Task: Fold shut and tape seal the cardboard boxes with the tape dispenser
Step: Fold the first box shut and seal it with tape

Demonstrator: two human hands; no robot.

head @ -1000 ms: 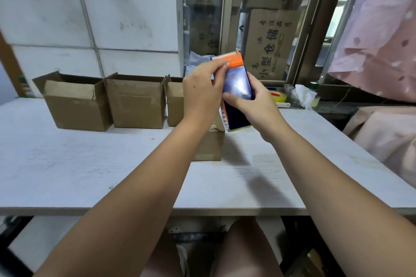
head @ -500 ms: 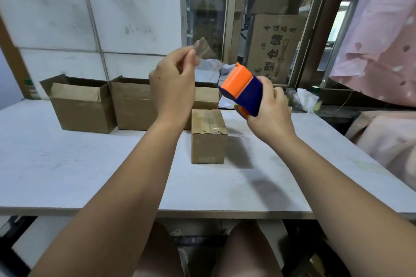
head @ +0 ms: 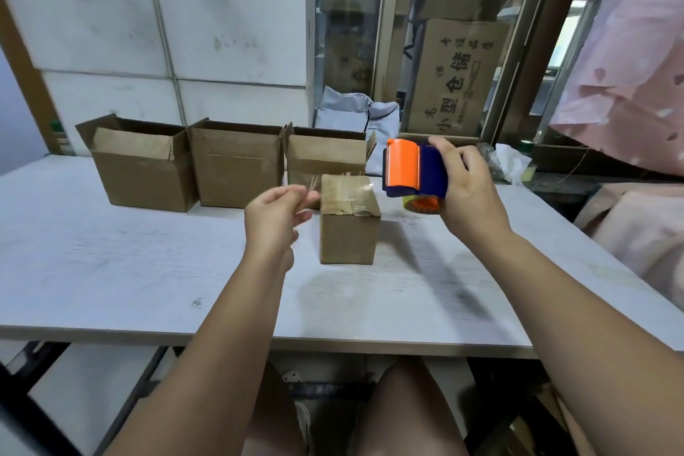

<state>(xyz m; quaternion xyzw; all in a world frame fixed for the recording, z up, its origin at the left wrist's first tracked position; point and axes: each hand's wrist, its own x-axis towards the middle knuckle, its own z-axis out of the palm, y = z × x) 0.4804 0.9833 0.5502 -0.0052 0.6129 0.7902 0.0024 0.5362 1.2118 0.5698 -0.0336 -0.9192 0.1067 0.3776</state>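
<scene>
On the table [head: 148,270], a small taped box [head: 349,229] stands shut before three open boxes [head: 237,170], their contents hidden. The right hand [head: 470,192] grips the tape dispenser [head: 414,170] just above it; the left hand [head: 275,218] pinches a clear tape scrap [head: 314,183].

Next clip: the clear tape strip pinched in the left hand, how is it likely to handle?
The clear tape strip looks thin and nearly see-through, so probably floppy and very light. Pinched at one end by the left hand, it may curl and stick to itself or to the small closed box beside it.
</scene>
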